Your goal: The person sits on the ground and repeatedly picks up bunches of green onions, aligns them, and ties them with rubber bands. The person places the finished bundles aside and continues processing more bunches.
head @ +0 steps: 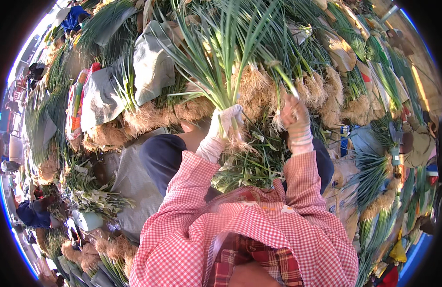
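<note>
My left hand (pixel 227 120), in a pale glove, grips a bunch of green onions (pixel 226 80) by the lower white stems. Their leaves fan away from me, and the roots (pixel 239 145) hang out below the fist. My right hand (pixel 295 116) is blurred, its glove leaving the fingertips bare. At its fingers is the white end of a single green onion stalk (pixel 286 79). Just left of those fingers hang the pale roots (pixel 277 122) of another thin onion. Stripped leaves and trimmings (pixel 257 165) lie heaped between my knees.
Rooted green onion bundles (pixel 253 84) lie in a row ahead. Grey woven sheets (pixel 154 61) cover some on the left. A sack (pixel 134 186) is spread beside my left knee. A light-blue container (pixel 87 219) stands left; another person (pixel 416 143) sits at the right.
</note>
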The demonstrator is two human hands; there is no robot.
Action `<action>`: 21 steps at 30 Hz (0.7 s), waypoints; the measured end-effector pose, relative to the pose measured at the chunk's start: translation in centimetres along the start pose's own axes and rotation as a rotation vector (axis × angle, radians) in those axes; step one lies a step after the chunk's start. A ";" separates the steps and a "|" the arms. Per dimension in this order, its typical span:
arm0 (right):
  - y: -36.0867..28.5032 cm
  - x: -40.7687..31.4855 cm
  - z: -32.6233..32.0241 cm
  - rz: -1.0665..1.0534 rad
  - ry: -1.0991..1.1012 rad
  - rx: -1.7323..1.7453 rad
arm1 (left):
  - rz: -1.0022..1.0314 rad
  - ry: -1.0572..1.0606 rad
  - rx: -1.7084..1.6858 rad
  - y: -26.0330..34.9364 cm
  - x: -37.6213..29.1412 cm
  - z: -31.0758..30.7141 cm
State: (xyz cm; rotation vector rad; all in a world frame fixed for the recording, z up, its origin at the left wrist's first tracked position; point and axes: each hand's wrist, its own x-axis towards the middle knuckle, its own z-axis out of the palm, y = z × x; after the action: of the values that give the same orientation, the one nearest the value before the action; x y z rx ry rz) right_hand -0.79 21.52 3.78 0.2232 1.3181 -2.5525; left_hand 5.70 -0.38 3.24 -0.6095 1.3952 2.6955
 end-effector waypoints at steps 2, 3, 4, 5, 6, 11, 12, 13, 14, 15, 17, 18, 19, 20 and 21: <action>1.6 -3.3 -1.2 0.054 -0.111 -0.198 | 0.070 -0.038 -0.097 -2.5 1.2 0.2; 3.0 -4.4 -1.8 0.161 -0.141 -0.398 | -0.044 -0.024 -0.244 -4.1 1.5 0.7; 5.5 -5.7 -2.0 0.224 -0.161 -0.293 | -0.048 -0.146 -0.320 -5.5 1.1 0.7; 7.6 -6.5 -2.4 0.321 -0.126 -0.219 | -0.104 -0.222 -0.387 -6.7 0.5 0.5; 8.3 -6.5 -3.5 0.350 -0.188 -0.208 | -0.142 -0.195 -0.407 -7.7 -0.1 0.2; 8.2 -2.6 -5.5 0.482 -0.087 -1.556 | -0.219 -0.026 -0.140 -9.8 -1.6 -1.5; 7.9 -2.2 -5.0 0.299 -0.037 -1.386 | -0.185 0.005 -0.085 -10.3 -1.6 -1.4; 7.6 -1.7 -4.0 0.238 0.095 -1.297 | -0.129 0.013 -0.084 -10.8 -1.4 -1.0; 7.3 -1.3 -2.6 0.199 0.020 -1.427 | -0.067 0.041 -0.081 -11.5 -1.2 -0.3; 7.1 -0.8 -1.2 0.151 -0.067 -1.561 | -0.032 0.063 -0.089 -12.1 -0.9 0.2; 7.0 -0.3 1.1 0.143 -0.087 -1.618 | -0.065 0.133 -0.173 -13.0 -0.6 0.7; 6.8 -0.2 1.8 0.160 0.008 -1.590 | -0.099 0.092 -0.302 -13.3 -0.4 0.6; 7.0 -0.7 2.1 0.080 0.096 -1.529 | -0.132 0.054 -0.434 -13.4 -0.3 0.3; 6.8 -1.0 1.9 0.111 0.119 -1.597 | -0.168 0.075 -0.447 -13.4 -0.3 -0.1; 7.1 -1.9 1.6 -0.173 0.190 -1.678 | -0.074 0.060 -0.369 -13.4 -0.3 -0.6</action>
State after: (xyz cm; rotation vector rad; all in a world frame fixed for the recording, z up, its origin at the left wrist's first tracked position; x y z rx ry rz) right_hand 3.08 16.55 -0.33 -0.0200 2.9710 -0.7601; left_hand 9.06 7.13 -7.32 -0.7515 0.8646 2.9143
